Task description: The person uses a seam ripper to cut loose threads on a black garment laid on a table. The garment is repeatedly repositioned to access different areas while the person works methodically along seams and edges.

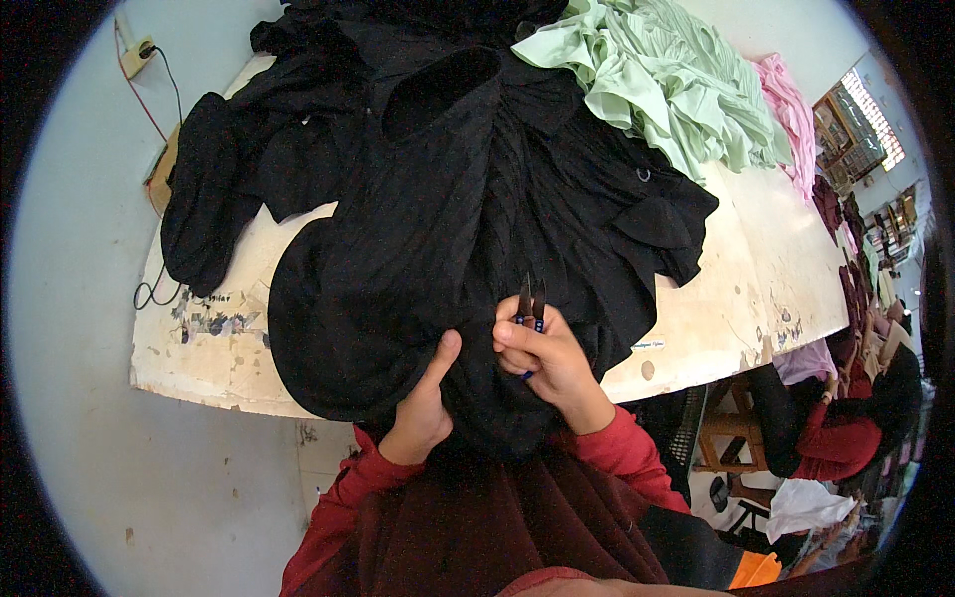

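A large black garment (398, 199) lies in folds over the table, and its near part hangs over the front edge toward me. My left hand (423, 408) holds this near part, thumb on top and the other fingers hidden by the cloth. In my right hand (547, 358) is a pair of thread snips (532, 300) with dark pointed blades and blue on the handle. The blades point away from me, slightly apart, just over the black cloth. My right fingers are curled round the handle.
The pale, worn tabletop (736, 289) has a curved-looking front edge. Behind lie a heap of light green cloth (667, 80) and some pink cloth (786, 109). A power socket (137, 58) with cables is on the left wall. A person in red (836, 438) sits at the right, near a wooden stool (731, 438).
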Available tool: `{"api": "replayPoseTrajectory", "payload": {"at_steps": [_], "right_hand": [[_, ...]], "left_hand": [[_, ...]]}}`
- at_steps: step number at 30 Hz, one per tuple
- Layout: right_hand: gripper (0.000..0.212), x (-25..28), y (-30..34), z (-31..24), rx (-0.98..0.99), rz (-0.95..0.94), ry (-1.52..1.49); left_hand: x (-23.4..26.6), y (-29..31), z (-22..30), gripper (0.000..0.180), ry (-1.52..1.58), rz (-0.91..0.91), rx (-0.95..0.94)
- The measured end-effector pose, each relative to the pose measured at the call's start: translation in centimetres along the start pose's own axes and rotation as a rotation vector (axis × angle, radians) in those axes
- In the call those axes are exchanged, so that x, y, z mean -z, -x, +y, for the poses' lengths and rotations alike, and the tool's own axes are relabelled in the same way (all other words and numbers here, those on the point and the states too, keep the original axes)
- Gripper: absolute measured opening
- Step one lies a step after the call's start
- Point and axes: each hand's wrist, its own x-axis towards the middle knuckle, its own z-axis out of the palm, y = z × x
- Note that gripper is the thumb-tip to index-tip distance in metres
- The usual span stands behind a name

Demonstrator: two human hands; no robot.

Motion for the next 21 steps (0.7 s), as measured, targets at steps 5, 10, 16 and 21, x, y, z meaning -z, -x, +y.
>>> {"api": "replayPoseTrajectory", "payload": {"at_steps": [5, 10, 16, 21], "right_hand": [[0.038, -1.4, 0.8, -3.1, 0.55, 0.195, 0.987], [0.028, -2.6, 2.2, -4.2, 0.433, 0.176, 1.185], [0.019, -3.2, 1.4, -3.8, 0.722, 0.204, 1.402], [0.016, -3.5, 1.5, -4.3, 0.751, 0.182, 1.527]], "left_hand": [[0.0, 0.1, -0.3, 0.05, -0.036, 0.006, -0.084], [-0.2, 0.5, -0.4, 0.051, -0.146, 0.018, -0.133], [1.6, -0.4, -1.7, 0.047, -0.382, 0.09, -0.311], [1.9, -0.4, -1.9, 0.046, -0.447, 0.121, -0.366]]}}
